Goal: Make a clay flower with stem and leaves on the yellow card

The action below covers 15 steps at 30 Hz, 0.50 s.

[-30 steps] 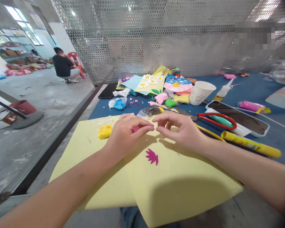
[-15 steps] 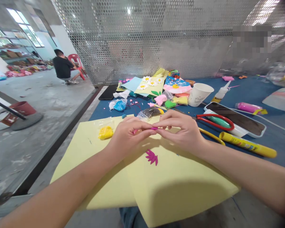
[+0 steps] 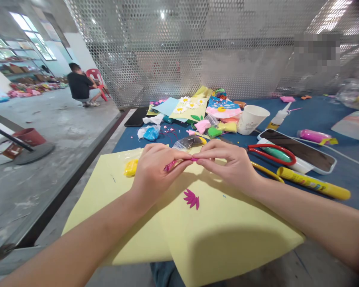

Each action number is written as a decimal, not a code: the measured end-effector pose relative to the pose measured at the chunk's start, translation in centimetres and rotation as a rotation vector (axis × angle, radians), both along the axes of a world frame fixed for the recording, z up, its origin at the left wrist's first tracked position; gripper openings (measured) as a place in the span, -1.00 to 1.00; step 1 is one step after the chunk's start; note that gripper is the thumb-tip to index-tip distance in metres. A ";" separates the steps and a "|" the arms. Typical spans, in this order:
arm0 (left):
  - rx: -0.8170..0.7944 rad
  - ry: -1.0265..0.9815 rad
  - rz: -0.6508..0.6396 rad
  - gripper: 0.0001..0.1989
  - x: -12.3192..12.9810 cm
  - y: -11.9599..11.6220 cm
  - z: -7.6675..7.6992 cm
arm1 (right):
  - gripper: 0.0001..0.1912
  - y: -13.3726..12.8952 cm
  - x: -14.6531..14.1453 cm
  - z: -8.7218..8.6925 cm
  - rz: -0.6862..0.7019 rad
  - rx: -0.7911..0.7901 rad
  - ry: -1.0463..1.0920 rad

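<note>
Between the fingertips of both hands is a small piece of magenta modelling clay (image 3: 194,159). My left hand (image 3: 160,165) pinches its left end, and something pink and shiny shows under those fingers. My right hand (image 3: 227,161) pinches the other end with thumb and forefinger. Just below, on the yellow paper (image 3: 227,247), lies a fan of magenta clay petals (image 3: 192,199). A bag of yellow clay (image 3: 131,168) sits left of my left hand, partly covered by it. Behind the hands rests a clear bag with dark clay (image 3: 189,142).
To the right are red-handled scissors (image 3: 287,161), a phone (image 3: 299,147) and a yellow glue tube (image 3: 314,183). A paper cup (image 3: 253,119) stands behind. Daisy-decorated paper (image 3: 191,107) lies before a perforated metal panel (image 3: 179,48). A person (image 3: 80,85) crouches far left.
My left hand has shifted slightly left and turned, covering more of the yellow clay bag and showing more of the pink thing beneath its fingers. Both hands still pinch the magenta clay.
</note>
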<state>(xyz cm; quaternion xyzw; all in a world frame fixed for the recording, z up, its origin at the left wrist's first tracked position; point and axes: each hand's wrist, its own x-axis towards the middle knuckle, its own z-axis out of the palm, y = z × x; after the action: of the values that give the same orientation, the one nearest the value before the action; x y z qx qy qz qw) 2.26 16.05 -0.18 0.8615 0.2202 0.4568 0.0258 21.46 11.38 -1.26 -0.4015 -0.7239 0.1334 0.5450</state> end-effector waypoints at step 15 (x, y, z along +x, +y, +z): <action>-0.041 0.029 0.029 -0.87 -0.2 -0.1 0.0 | -0.88 0.0 0.0 0.0 -0.026 0.065 -0.006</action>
<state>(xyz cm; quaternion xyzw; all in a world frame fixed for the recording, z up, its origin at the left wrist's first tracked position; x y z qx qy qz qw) 2.11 16.00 -0.14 0.8642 0.2422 0.4397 0.0339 21.49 11.34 -1.25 -0.3934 -0.7241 0.1013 0.5573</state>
